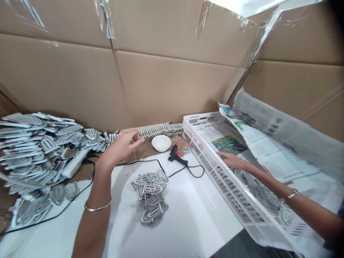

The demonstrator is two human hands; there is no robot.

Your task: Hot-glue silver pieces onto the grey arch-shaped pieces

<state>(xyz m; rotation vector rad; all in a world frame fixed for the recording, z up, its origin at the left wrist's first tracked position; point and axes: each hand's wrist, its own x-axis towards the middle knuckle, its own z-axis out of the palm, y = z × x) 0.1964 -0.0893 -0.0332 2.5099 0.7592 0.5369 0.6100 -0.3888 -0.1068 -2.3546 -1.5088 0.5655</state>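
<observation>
My left hand point(123, 146) reaches over the row of small upright pieces point(161, 130) along the back of the table, fingers apart and slightly curled, with nothing seen in them. My right hand point(231, 159) is inside the white plastic basket point(206, 157) near its left wall, fingers extended over the newspaper lining. Grey and white patterned pieces point(260, 193) lie in the basket below my right wrist. A loose heap of similar arch-shaped pieces point(153, 190) sits on the white tabletop between my arms.
A white bowl point(161, 143) and a black glue gun point(176, 156) with a cord stand behind the heap. A large pile of pieces point(32, 150) and a white power strip point(75, 163) lie at the left. Cardboard walls point(172, 82) enclose the back.
</observation>
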